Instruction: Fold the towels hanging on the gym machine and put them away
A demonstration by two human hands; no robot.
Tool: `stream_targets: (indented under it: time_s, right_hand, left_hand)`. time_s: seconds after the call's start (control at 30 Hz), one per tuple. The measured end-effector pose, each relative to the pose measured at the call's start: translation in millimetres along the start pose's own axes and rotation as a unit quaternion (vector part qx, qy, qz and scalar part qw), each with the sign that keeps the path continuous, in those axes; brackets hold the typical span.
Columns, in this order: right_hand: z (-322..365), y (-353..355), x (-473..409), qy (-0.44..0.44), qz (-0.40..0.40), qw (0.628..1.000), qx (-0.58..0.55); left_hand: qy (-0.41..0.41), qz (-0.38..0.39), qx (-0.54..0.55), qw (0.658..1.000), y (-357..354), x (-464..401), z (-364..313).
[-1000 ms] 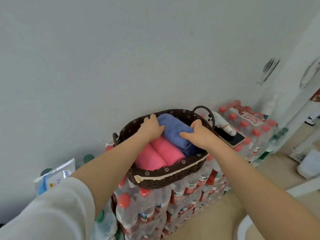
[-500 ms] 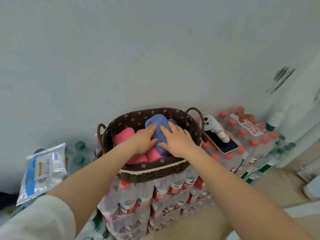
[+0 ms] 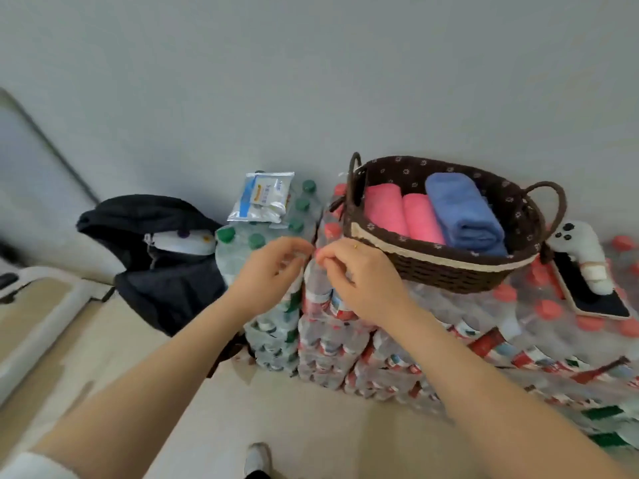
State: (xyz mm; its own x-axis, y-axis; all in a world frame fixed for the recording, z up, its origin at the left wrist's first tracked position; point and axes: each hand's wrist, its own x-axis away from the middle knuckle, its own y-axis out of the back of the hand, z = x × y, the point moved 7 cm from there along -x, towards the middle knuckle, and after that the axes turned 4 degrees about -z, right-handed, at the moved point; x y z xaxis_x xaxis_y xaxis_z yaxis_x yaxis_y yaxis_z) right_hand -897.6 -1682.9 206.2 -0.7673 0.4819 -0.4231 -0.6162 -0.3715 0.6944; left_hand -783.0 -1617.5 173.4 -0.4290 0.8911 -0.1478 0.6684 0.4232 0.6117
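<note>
A dark brown wicker basket (image 3: pixel 432 262) with two handles stands on stacked packs of bottled water. Inside it lie a folded blue towel (image 3: pixel 463 212) and two rolled pink towels (image 3: pixel 401 212) side by side. My left hand (image 3: pixel 273 267) and my right hand (image 3: pixel 356 274) hover close together to the left of the basket, in front of the bottle packs. Both hands hold nothing, with the fingers loosely curled and apart. Neither hand touches the basket or the towels.
Shrink-wrapped bottle packs (image 3: pixel 345 333) with red and green caps fill the floor by the grey wall. A phone (image 3: pixel 587 292) and a white device (image 3: pixel 584 254) lie right of the basket. A black backpack (image 3: pixel 159 257) and a plastic packet (image 3: pixel 262 198) sit left.
Both hands have let go of the blue towel and pulled back out of the basket to its left. The view has swung left, showing the backpack.
</note>
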Motion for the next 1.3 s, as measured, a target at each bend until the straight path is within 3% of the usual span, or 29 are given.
stream_targets:
  time_s: [0.23,0.5,0.73,0.93,1.07,1.3]
  right_hand:
    - [113.0,-158.7,-1.2,-0.005,0.276,0.956,-0.101]
    - [315.5,-324.9,63.7,0.068,0.441,0.886,-0.128]
    - [536.3,-454.5,149.9,0.149,0.494,0.840,-0.169]
    - [660.8,-525.6,183.2,0.180,0.508,0.825,-0.167]
    - [715.7,-579.0,173.7,0.185,0.508,0.825,-0.163]
    - [853.5,-689.4,125.9,0.200,0.476,0.834,-0.195]
  left_hand:
    - [0.268,-0.097,-0.007,0.959,111.9,172.1,121.6]
    - [0.401,-0.245,-0.007,0.883,251.2,430.3,191.5]
    - [0.453,-0.391,0.025,0.801,374.3,662.5,228.6]
    - [0.455,-0.467,0.041,0.757,456.3,776.4,257.1]
    - [0.437,-0.499,0.056,0.746,509.2,813.1,293.5]
    - [0.393,-0.485,-0.001,0.781,658.1,847.2,359.6]
